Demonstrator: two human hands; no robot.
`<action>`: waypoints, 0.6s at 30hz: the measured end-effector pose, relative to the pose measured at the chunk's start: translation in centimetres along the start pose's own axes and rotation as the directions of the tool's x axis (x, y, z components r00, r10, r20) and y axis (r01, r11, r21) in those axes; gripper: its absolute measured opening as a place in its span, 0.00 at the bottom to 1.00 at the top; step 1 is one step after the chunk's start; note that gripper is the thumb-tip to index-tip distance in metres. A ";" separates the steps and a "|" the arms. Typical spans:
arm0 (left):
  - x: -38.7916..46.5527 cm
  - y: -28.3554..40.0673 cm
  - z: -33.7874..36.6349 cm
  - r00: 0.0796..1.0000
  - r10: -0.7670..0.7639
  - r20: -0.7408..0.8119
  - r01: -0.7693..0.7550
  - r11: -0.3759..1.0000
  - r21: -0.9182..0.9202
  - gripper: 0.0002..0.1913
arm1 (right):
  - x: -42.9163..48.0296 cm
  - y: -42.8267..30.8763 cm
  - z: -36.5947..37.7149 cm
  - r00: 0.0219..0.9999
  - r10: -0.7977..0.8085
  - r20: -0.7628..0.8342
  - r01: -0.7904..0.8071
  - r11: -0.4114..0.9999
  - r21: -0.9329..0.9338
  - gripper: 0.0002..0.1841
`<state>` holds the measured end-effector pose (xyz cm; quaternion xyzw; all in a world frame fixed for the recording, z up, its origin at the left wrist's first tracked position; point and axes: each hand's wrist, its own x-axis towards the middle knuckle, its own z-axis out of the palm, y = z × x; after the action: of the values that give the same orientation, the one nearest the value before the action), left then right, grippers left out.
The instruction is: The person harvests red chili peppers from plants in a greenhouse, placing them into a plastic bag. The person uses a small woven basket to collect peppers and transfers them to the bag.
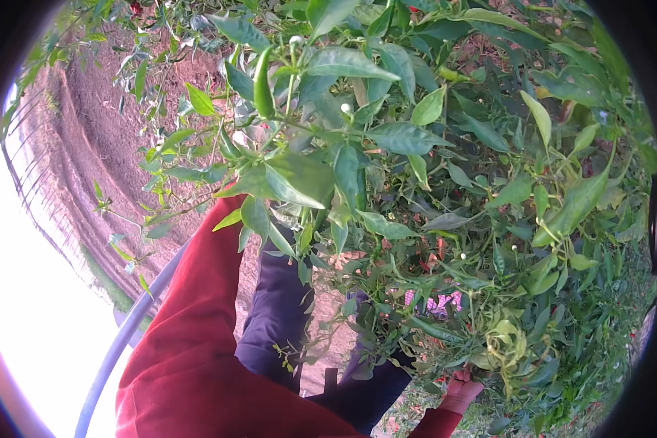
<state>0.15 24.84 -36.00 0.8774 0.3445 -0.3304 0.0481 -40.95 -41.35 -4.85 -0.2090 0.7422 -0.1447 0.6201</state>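
A red sleeve reaches up from the lower left, and my left hand at its end is hidden behind chili pepper leaves. Above that sleeve's end, a green chili pepper stands upright on a leafy pepper plant. My right hand is low on the right, its fingers curled at the lower foliage; what they hold, if anything, is hidden. Small red bits show beside it. Just above my right hand are yellowish curled leaves. Another long green pepper hangs among the leaves higher up.
Dense pepper plants fill the right side, with red peppers scattered among them. My dark-trousered legs show through the foliage. Pink patterned cloth lies behind leaves. A grey curved tube or pole runs at lower left, near furrowed soil.
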 end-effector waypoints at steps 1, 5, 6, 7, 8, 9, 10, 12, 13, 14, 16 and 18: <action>0.1 0.1 0.2 1.000 0.003 -0.009 -0.003 1.000 -0.015 0.23 | 0.0 -0.4 -0.7 1.000 0.002 0.011 -0.002 1.000 0.004 0.26; -0.9 0.0 0.1 0.999 0.032 -0.018 -0.033 0.996 -0.083 0.22 | 0.6 -1.6 -1.7 0.993 0.062 0.102 -0.054 0.996 -0.076 0.28; -1.2 -0.1 -0.4 0.999 0.036 -0.016 -0.037 0.994 -0.103 0.22 | 0.6 -1.6 -1.2 0.988 0.076 0.134 -0.065 0.994 -0.084 0.28; -1.6 -0.2 -0.9 0.999 0.039 -0.012 -0.040 0.992 -0.122 0.22 | 0.7 -1.3 -0.5 0.982 0.090 0.165 -0.076 0.993 -0.092 0.29; -1.9 -0.5 -1.5 0.999 0.044 -0.011 -0.046 0.988 -0.145 0.22 | 0.3 -1.2 0.5 0.996 0.058 0.073 -0.053 0.995 -0.079 0.29; -2.1 -0.6 -2.0 0.999 0.049 -0.003 -0.048 0.984 -0.169 0.22 | -0.2 -0.5 1.5 0.985 0.072 -0.156 -0.080 0.996 -0.041 0.28; -2.2 -0.7 -2.7 0.999 0.048 0.010 -0.046 0.981 -0.189 0.22 | -0.8 -0.1 2.8 0.974 0.038 -0.223 -0.057 0.995 -0.079 0.28; -2.2 -0.7 -3.8 0.998 0.061 0.021 -0.054 0.969 -0.239 0.22 | -2.3 0.4 5.3 0.982 0.024 -0.187 -0.032 0.999 -0.041 0.27; -2.0 -0.6 -4.3 0.998 0.065 0.025 -0.056 0.963 -0.265 0.22 | -3.0 0.5 6.3 0.986 0.033 -0.164 -0.035 0.999 -0.008 0.26; -2.0 -0.7 -4.8 0.997 0.071 0.034 -0.058 0.956 -0.288 0.22 | -3.3 0.5 7.4 0.979 0.010 -0.204 -0.020 0.999 -0.047 0.25; -2.0 -0.7 -5.7 0.995 0.080 0.051 -0.059 0.942 -0.331 0.21 | -3.9 0.7 8.7 0.975 -0.009 -0.222 -0.006 0.998 -0.067 0.24; -2.0 -0.7 -6.5 0.993 0.093 0.068 -0.062 0.930 -0.363 0.21 | -4.0 0.7 9.0 0.986 0.031 -0.166 -0.035 0.999 -0.022 0.24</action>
<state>2.13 26.23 -29.63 0.8520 0.3618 -0.2963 0.2354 -31.66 -38.38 -3.47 -0.1916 0.7961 -0.1423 0.5560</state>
